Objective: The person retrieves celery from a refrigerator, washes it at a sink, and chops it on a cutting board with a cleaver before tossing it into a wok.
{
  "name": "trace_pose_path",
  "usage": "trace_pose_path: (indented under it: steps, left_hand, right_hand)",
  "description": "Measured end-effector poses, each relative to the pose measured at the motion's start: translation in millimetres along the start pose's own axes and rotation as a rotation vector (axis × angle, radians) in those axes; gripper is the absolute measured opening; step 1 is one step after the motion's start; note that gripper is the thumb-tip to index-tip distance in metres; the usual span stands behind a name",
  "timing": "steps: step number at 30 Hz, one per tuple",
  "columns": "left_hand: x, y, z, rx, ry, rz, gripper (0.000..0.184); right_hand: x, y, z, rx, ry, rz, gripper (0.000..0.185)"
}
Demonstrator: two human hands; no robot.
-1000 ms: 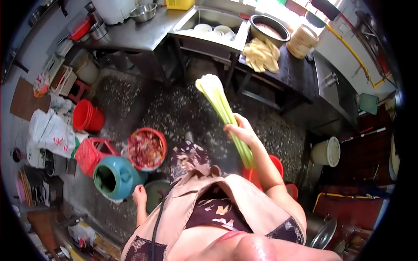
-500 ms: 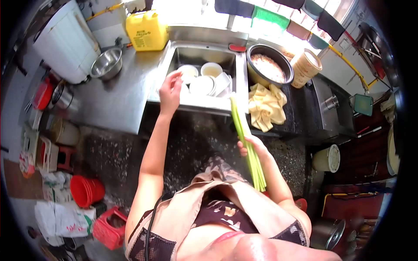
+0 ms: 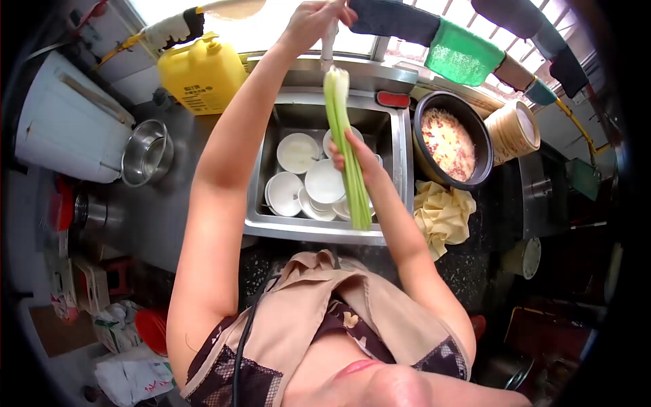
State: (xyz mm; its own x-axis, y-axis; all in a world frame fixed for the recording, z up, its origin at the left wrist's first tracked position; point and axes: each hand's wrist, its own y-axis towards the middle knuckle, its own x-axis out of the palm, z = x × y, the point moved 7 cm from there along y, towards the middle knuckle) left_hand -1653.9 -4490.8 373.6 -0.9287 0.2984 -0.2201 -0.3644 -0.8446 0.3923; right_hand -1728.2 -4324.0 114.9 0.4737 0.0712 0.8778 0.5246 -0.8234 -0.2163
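Note:
My right hand [image 3: 356, 157] is wrapped round a bunch of pale green celery stalks [image 3: 350, 178], held nearly upright over the sink [image 3: 397, 163]. Its whitish end is just beneath the faucet [image 3: 328, 51]. My left hand [image 3: 316, 24] is raised at the top of the faucet, its fingers closed; the faucet's upper part is hidden by them. Below the celery, white bowls [image 3: 297, 153] lie in the steel basin, some stacked and overlapping.
A yellow jug [image 3: 203, 74] and a steel bowl [image 3: 147, 153] stand left of the sink. To the right are a dark pot [image 3: 449, 144] of food, a crumpled yellow cloth [image 3: 444, 216] and stacked round containers [image 3: 513, 132]. Cloths [image 3: 463, 55] hang by the window.
The view has shifted from the floor to the sink. My right hand has carried the celery over the basin. My left hand has risen from beside me, past the bowls, to the faucet.

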Motion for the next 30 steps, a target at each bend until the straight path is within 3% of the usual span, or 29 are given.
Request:
trace_pose_path:
  steps: [1,2,6,12,13,14,16,18,22,24,25,26,27,28,29,30]
  left_hand:
    - [10.3,14.6,-13.4,0.114,-0.066,-0.123,0.037]
    - [14.2,20.1,-30.6,0.017,-0.079,-0.085,0.038]
    - [24.0,-1.6,-2.0,0.057,0.122,0.067,0.043]
    - [28.3,-13.9,19.2,0.080,0.171,0.089,0.041]
    - [26.0,-15.5,22.5,0.164,0.181,0.167,0.041]
    - [22.4,-18.2,28.4,0.253,0.195,0.246,0.041]
    - [22.9,-18.3,26.9,0.233,0.181,0.243,0.039]
    - [22.4,-20.4,33.3,0.347,0.249,0.290,0.039]
    - [22.6,-19.9,32.0,0.292,0.248,0.256,0.039]
    - [17.4,-29.1,42.3,0.502,0.192,0.334,0.041]
    - [11.6,-28.8,26.2,0.510,-0.013,0.351,0.041]
    - [-0.1,-30.7,-13.2,0.494,-0.071,0.281,0.033]
    - [-11.7,-32.9,-52.4,0.474,-0.127,0.213,0.036]
    - [-21.7,-51.0,-78.7,0.255,-0.246,0.394,0.033]
    - [-27.6,-74.8,-108.9,0.033,-0.366,0.569,0.042]
    - [-29.5,-91.4,-166.6,-0.096,-0.039,0.555,0.063]
  right_hand:
    - [4.6,27.4,-14.3,0.019,0.001,-0.028,0.035]
    - [4.0,50.9,-25.0,0.037,0.015,-0.045,0.035]
    - [0.4,103.8,-39.6,0.157,0.314,0.146,0.036]
    - [-8.2,108.0,-43.2,0.014,-0.167,0.413,0.032]
    - [-11.3,107.9,-40.1,0.021,-0.164,0.426,0.032]
    - [-14.6,109.3,-39.0,0.026,-0.140,0.437,0.032]
    - [-25.5,115.7,-41.2,0.033,-0.121,0.444,0.031]
    - [-37.7,130.2,-36.2,0.105,-0.005,0.310,0.032]
    - [-37.4,137.7,-38.0,0.136,-0.045,0.305,0.033]
    - [-35.5,137.9,-39.5,0.130,-0.113,0.317,0.032]
    - [-15.0,125.9,-46.4,0.036,-0.189,0.300,0.032]
    - [-15.2,124.1,-42.2,0.046,-0.188,0.292,0.032]
    - [-19.4,124.3,-37.5,0.101,-0.186,0.322,0.034]
    - [-21.8,123.7,-32.8,0.154,-0.185,0.351,0.035]
    - [-21.9,117.0,-31.2,0.120,-0.307,0.399,0.040]
    - [-26.5,109.1,-23.3,0.174,-0.310,0.412,0.042]
